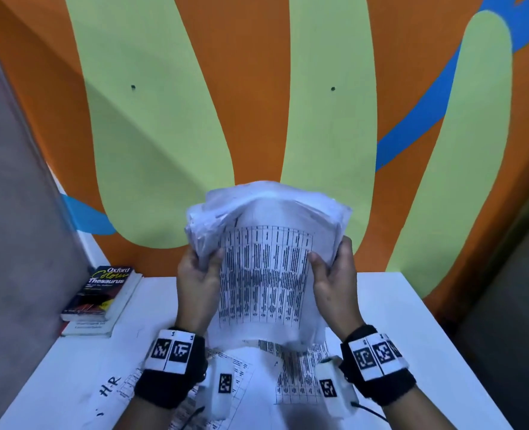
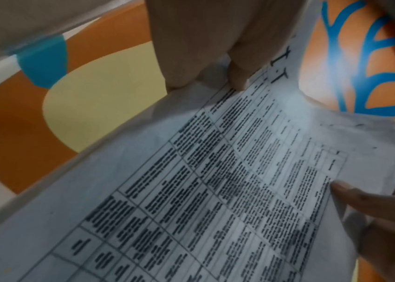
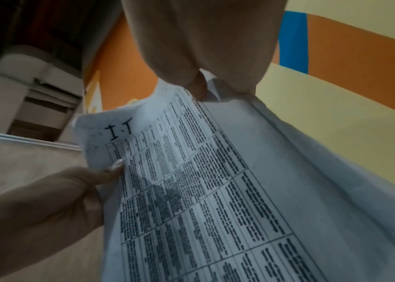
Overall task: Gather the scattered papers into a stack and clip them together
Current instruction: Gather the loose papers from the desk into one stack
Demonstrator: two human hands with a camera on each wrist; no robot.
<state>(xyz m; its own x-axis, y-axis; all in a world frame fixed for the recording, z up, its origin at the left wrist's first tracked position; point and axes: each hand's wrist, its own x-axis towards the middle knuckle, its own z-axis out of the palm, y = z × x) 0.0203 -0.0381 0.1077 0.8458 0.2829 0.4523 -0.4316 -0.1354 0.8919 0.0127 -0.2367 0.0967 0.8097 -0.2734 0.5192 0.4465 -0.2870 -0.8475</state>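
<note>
A thick stack of printed papers [image 1: 266, 268] stands upright above the white table [image 1: 396, 321], its front sheet covered by a black table of text. My left hand [image 1: 199, 274] grips the stack's left edge, thumb on the front sheet. My right hand [image 1: 334, 274] grips the right edge the same way. The stack's top curls away from me and its sheets are uneven. In the left wrist view the front sheet [image 2: 215, 190] fills the frame, with my left thumb [image 2: 237, 76] on it. The right wrist view shows the same sheet [image 3: 215, 190], marked "I.T".
More printed sheets [image 1: 300, 373] lie flat on the table under my wrists, one marked "H.R" [image 1: 111, 389]. Two books [image 1: 101, 293], the top one an Oxford thesaurus, sit at the table's back left. A painted wall [image 1: 257, 103] stands close behind. No clip shows.
</note>
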